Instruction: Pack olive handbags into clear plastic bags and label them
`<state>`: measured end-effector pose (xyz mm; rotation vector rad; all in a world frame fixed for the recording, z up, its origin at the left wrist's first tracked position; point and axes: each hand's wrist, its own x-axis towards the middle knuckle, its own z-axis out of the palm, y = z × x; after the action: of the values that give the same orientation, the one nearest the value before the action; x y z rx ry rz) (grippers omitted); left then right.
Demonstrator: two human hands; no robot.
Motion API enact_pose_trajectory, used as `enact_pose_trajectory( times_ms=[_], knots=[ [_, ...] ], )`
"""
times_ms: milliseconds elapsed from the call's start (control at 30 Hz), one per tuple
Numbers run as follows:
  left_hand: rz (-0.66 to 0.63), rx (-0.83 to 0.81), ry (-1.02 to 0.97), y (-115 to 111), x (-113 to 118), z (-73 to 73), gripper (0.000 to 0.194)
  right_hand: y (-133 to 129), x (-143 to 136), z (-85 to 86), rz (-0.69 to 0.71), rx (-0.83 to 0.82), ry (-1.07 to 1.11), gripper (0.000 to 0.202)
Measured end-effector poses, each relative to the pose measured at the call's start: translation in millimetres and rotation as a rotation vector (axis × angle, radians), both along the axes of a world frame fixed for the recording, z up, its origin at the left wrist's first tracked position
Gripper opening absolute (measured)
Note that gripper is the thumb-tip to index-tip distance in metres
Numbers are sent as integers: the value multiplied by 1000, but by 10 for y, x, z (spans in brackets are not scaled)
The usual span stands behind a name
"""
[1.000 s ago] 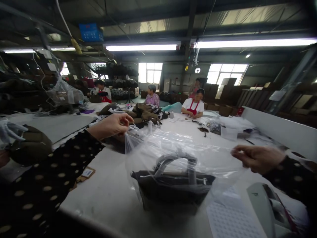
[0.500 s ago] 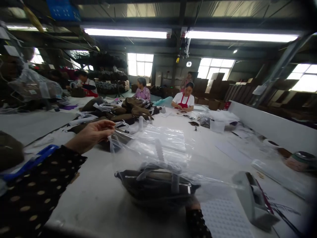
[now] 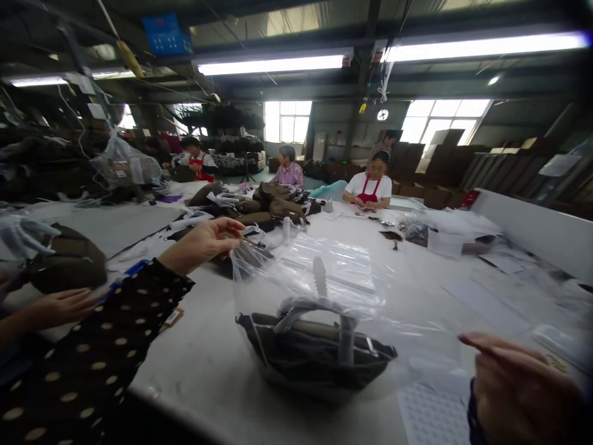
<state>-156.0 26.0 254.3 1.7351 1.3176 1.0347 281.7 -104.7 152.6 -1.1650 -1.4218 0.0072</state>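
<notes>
A dark bag (image 3: 315, 352) with grey-wrapped handles sits inside a clear plastic bag (image 3: 259, 284) on the white table. My left hand (image 3: 204, 242) pinches the upper left edge of the plastic, its fingers closed. At the lower right, my right hand (image 3: 519, 377) is beside the plastic's right end, slightly blurred, fingers together; whether it grips the film cannot be made out. Flat clear plastic bags (image 3: 333, 266) lie behind the dark bag.
Brown bags (image 3: 273, 204) are heaped farther back. Another person's hand (image 3: 65, 309) is at the left beside a dark bag (image 3: 69, 259). A person in a red apron (image 3: 370, 188) sits across the table (image 3: 185, 364). Bubble sheet (image 3: 430, 411) lies near the front.
My right hand has come out from behind the dark bag to the plastic's right side. The view has turned left, and another person's hand and a dark bag now show at left.
</notes>
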Motion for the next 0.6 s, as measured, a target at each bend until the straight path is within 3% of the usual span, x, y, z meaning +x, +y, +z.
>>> enact_pose_trajectory(
  times_ms=[67,100,167,267,367,500,600],
  knots=[
    [-25,-4,46,-11,33,51,34,129,-371,393,313,69,-510,32],
    [-34,-3,56,-19,47,74,35,245,-592,519,387,79,-685,30],
    [-46,6,50,-38,63,100,36,518,-1008,610,368,-15,-965,37],
    [-46,28,29,-70,48,86,34,811,-1395,498,255,-301,-1257,37],
    [-10,63,40,-76,-3,36,31,851,-1477,435,274,-399,-1324,12],
    [71,116,71,-28,-78,-30,32,812,-1441,598,367,-565,-1296,14],
    [118,156,69,-16,-96,-46,31,880,-1475,682,540,-732,-1295,16]
  ],
)
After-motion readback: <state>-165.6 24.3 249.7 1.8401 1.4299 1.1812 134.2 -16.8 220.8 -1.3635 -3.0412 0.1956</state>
